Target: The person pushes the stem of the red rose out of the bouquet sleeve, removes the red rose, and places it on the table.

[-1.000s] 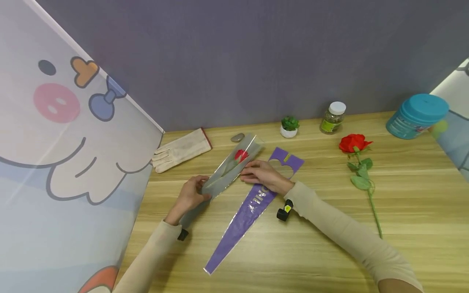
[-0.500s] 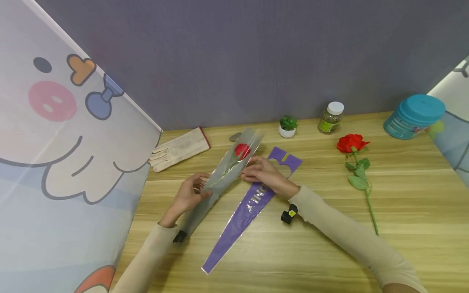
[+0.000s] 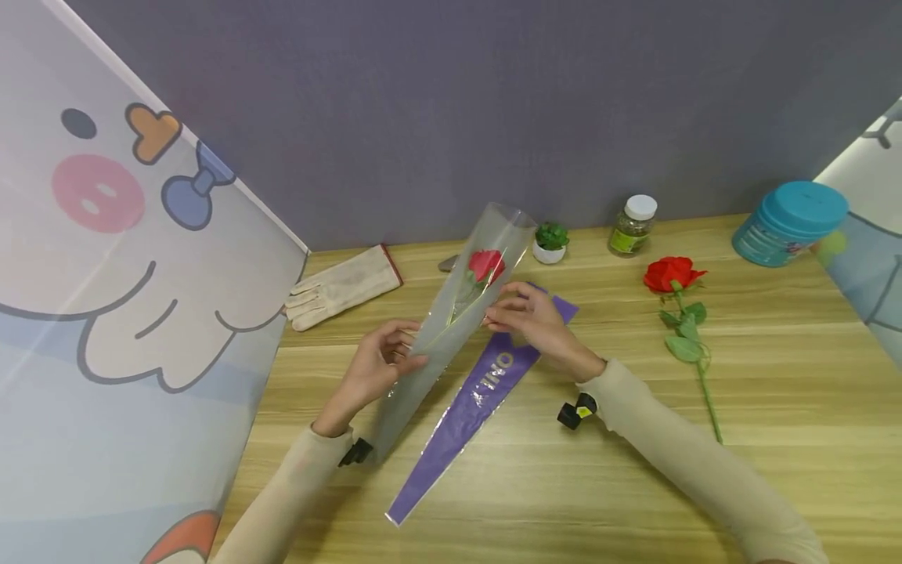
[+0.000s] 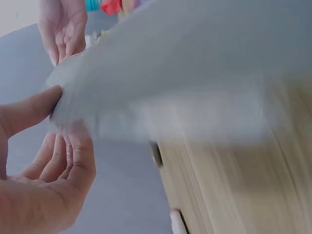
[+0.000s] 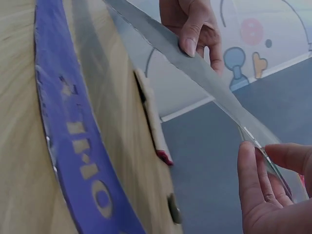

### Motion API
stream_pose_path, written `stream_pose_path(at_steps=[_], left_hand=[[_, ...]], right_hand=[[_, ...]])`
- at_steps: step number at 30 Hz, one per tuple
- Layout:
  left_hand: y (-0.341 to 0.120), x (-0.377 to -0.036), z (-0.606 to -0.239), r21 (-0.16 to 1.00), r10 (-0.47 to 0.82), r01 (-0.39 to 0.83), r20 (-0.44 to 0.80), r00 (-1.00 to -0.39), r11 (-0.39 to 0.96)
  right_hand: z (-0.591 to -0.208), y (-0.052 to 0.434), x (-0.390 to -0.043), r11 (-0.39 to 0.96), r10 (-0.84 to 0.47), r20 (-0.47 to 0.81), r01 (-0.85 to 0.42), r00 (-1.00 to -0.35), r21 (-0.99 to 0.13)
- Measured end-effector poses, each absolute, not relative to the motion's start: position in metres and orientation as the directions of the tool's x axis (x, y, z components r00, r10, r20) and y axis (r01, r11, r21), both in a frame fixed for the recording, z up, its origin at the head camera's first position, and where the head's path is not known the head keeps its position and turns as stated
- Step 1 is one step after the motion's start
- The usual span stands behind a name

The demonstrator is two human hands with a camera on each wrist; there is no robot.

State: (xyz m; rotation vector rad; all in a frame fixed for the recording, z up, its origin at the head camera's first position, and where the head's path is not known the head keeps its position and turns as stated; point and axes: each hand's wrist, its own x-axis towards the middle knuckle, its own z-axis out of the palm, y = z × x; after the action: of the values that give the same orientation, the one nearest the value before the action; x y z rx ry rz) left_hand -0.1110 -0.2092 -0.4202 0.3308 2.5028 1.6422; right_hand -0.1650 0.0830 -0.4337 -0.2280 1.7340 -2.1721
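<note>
A clear cone-shaped plastic sleeve [image 3: 451, 321] holds a red rose [image 3: 486, 264] and is lifted at a slant above the wooden table [image 3: 634, 470]. My left hand [image 3: 380, 368] pinches the sleeve's lower left edge [image 4: 73, 105] between thumb and fingers. My right hand [image 3: 528, 317] pinches its right edge [image 5: 265, 153] just below the bloom. A purple sleeve [image 3: 468, 411] with white letters lies flat under my right wrist, also seen in the right wrist view [image 5: 73, 141].
A second red rose [image 3: 676, 313] lies to the right. At the back stand a small potted plant [image 3: 551, 241], a white-capped jar [image 3: 633, 225] and a teal tub [image 3: 789, 223]. A work glove [image 3: 341, 286] lies back left beside a cartoon panel [image 3: 120, 274].
Both hands have raised the clear sleeve with the rose off the table, its open top now tilted up and further back. The purple sleeve stayed flat.
</note>
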Motion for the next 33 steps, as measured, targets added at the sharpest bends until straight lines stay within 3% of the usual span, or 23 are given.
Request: stream_pose_path(at_steps=[17, 33], left_hand=[[-0.173, -0.111, -0.418, 0.969, 0.224, -0.011, -0.068, -0.972, 0.246], [-0.151, -0.118, -0.422, 0.971, 0.299, 0.078, 0.007, -0.954, 0.225]], right_hand=[[-0.428, 0.111, -0.158, -0.302, -0.288, -0.029, 0.120, -0.957, -0.946], [-0.427, 0.111, -0.154, -0.287, -0.275, -0.062, 0.143, -0.960, -0.947]])
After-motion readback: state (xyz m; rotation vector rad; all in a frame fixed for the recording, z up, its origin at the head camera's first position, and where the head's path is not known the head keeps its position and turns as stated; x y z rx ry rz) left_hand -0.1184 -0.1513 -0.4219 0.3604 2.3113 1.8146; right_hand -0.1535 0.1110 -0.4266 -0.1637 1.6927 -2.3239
